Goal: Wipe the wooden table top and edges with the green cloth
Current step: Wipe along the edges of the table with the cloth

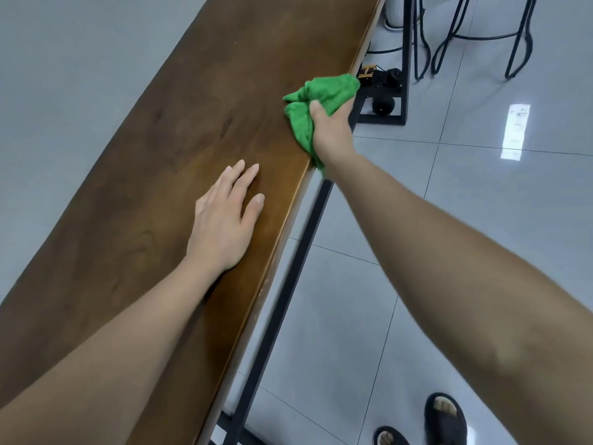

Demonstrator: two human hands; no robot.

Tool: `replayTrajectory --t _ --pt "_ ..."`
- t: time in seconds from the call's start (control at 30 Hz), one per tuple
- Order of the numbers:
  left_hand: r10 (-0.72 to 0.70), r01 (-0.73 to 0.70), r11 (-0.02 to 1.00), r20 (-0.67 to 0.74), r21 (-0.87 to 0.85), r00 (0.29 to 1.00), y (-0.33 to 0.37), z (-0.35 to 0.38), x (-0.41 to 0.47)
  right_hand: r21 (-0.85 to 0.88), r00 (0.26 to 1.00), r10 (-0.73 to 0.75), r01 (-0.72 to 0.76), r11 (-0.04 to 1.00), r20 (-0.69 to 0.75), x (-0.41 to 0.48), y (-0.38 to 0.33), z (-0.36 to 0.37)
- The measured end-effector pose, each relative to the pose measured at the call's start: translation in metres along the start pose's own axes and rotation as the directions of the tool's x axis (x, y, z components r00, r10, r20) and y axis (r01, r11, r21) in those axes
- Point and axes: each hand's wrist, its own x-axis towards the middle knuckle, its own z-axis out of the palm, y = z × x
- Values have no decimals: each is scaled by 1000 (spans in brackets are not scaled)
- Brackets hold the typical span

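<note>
Dark brown wooden table top (192,123), grain and knots showing, a soft satin sheen under the flat left hand (224,220). Just past the right hand (332,133), whose fingers bunch it, the green cloth (321,91) looks fuzzy, matt, like terry or microfibre. Below those fingers, a black metal table frame (308,226), matt painted. The grey floor tiles (481,187) are glossy, throwing back a bright light patch. Black sandals (446,422) look dull, rubbery.

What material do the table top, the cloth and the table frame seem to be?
Table top: wood or wood veneer, dark brown, satin finish; grain streaks show. Green cloth: soft fuzzy fabric, probably microfibre; it bunches in the right hand. Table frame: probably metal, matte black, straight square bars.
</note>
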Motion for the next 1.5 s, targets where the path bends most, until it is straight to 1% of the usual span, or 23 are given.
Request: replayTrajectory --t 0.1,0.2,0.3,0.4,0.5,0.6,0.7,0.83,0.97,1.1,1.23,1.33,1.43,1.5 --pt "-22 22 1000 12 8 1000 1 0 1 -16 1000 24 -24 1000 16 36 -17 -12" --pt "-31 30 999 24 18 999 2 -1 2 -18 999 33 -33 999 8 46 -24 -15" --pt "-39 39 999 18 17 999 3 -1 1 -9 1000 22 -22 1000 0 42 -25 -15" --pt "-38 38 999 12 16 999 5 -1 0 -59 1000 30 -29 998 2 32 -27 -14" --pt "-31 31 999 6 8 999 4 -1 -2 -117 1000 -23 22 993 -10 1 -15 -8" --pt "-25 25 999 -1 -30 1000 4 -3 -6 -113 998 -63 63 992 5 -51 13 5" --pt "-42 41 997 -24 -60 999 2 -5 -30 -94 997 -64 68 993 42 -114 40 20" --pt "-56 54 997 -28 -60 998 -19 -8 -97 -55 992 -87 93 994 93 -192 71 31" --pt "-57 56 996 -17 -63 998 -46 -14 -172 -40 991 -94 98 994 100 -285 103 47" --pt "-36 36 997 4 -67 999 -75 -19 -247 -8 991 -109 110 994 77 -389 139 71" --pt "-10 11 999 23 -49 1000 -108 -25 -316 3 988 -111 111 994 104 -505 171 92" --pt "13 -11 999 35 -50 999 -122 -27 -345 22 982 -123 121 992 140 -592 194 106" --pt "9 -8 999 24 -48 1000 -124 -26 -354 48 985 -62 55 997 161 -650 208 117" --pt "9 -9 999 9 -41 1000 -123 -24 -353 33 987 -27 22 999 157 -656 210 119"
